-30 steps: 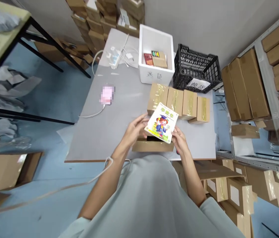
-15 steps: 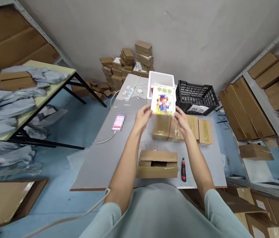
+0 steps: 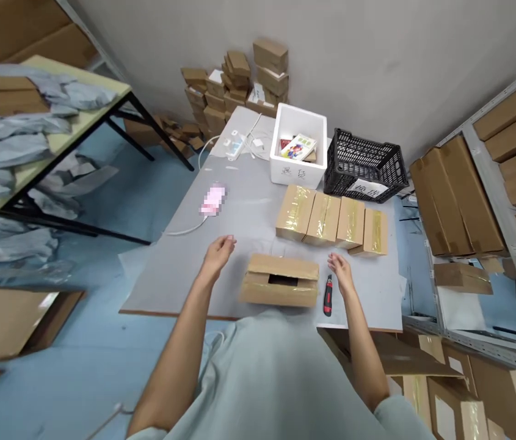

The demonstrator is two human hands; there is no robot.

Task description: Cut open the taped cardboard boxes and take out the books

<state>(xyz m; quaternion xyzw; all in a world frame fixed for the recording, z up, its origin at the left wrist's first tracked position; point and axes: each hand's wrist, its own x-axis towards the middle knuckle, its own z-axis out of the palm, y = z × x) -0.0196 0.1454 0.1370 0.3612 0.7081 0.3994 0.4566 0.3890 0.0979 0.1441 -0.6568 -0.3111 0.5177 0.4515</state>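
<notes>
My left hand hovers above the table, left of a small cardboard box, fingers loosely bent with nothing in them. On the other side, my right hand is raised beside a red-and-black box cutter; its fingers are apart and hold nothing. The cardboard box lies close to my body, with a dark gap between its top flaps. A picture book with a cartoon figure on its cover leans on other items inside the white foam box.
A row of several taped cartons sits before the foam box and a black plastic crate. A phone with a cable and a power strip lie on the left of the table. Metal shelving stands at right.
Both hands have let go of the picture book, which now lies in the foam box. They have drawn back toward my body and moved apart, either side of the cardboard box.
</notes>
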